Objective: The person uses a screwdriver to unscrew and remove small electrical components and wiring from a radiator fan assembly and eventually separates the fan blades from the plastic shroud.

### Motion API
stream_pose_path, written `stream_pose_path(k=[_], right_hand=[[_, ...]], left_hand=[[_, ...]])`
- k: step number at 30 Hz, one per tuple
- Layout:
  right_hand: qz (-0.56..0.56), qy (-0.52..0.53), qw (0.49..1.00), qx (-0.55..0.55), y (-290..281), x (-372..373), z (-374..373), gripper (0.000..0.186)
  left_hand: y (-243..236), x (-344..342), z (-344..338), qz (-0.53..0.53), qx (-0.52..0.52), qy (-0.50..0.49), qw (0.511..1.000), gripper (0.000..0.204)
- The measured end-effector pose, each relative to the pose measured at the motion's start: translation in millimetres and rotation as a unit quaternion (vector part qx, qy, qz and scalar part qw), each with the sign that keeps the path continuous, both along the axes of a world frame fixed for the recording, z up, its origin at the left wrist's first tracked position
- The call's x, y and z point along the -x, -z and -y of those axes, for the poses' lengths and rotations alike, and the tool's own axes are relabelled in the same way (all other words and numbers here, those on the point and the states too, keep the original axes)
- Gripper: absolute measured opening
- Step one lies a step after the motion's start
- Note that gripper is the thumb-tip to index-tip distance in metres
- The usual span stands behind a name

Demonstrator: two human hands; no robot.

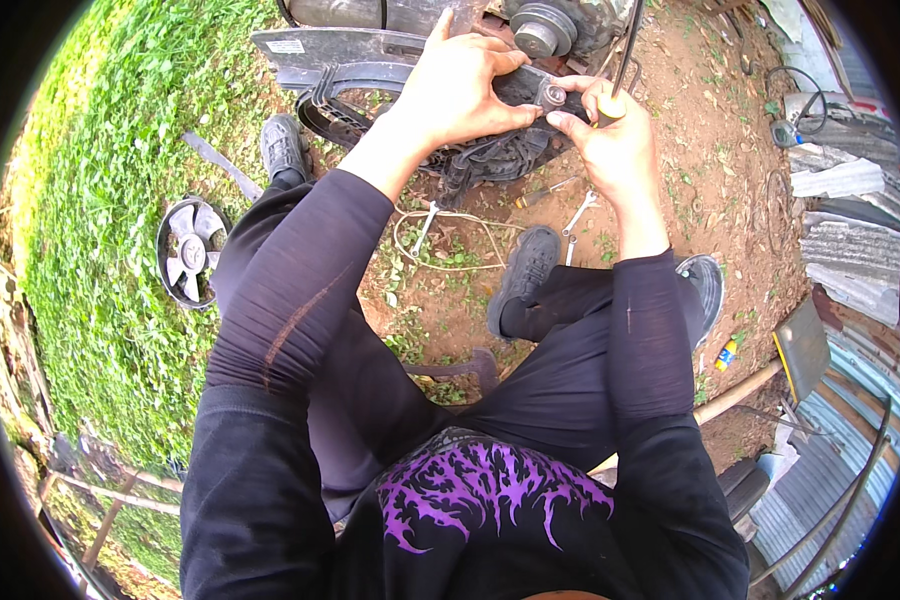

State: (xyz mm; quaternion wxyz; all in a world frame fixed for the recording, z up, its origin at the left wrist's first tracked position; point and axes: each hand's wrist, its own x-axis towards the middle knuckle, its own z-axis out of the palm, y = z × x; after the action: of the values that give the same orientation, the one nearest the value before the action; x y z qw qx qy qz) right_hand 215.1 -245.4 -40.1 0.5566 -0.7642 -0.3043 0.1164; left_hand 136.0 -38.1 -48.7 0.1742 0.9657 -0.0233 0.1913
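My left hand [470, 90] rests on a dark mechanical assembly [505, 160], fingers spread, index stretched upward and thumb beside a round fitting [552, 95]. My right hand [615, 140] grips a yellow-and-black handled tool [611, 110] with a long dark shaft running up out of view; its thumb and index reach to the fitting. A grey pulley [538, 32] sits on machinery just above. Two spanners [425, 228] [580, 212] and another handled tool [535, 198] lie on the dirt below, near a pale cord loop [470, 263].
A fan wheel [192, 252] and a flat metal strip [220, 160] lie on grass at left. My shoes [525, 275] flank the work. Corrugated sheets [845, 440], a black cable [815, 100], a small yellow container [726, 355] and a long-handled tool [800, 350] are at right.
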Motion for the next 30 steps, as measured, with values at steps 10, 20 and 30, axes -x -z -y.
stream_pose_path(k=[10,20,30], right_hand=[[0.004,0.022,1.0,0.012,4,4,0,0.024],[0.044,-0.022,0.999,0.012,5,-1,2,0.031],[0.134,-0.05,0.989,0.042,-3,0,5,0.033]], left_hand=[[0,-1,-2,-0.04,0.009,0.009,0.999,0.063],[-1,1,-4,-0.047,0.031,0.025,0.998,0.063],[-2,1,-9,-0.043,0.057,0.053,0.996,0.064]])
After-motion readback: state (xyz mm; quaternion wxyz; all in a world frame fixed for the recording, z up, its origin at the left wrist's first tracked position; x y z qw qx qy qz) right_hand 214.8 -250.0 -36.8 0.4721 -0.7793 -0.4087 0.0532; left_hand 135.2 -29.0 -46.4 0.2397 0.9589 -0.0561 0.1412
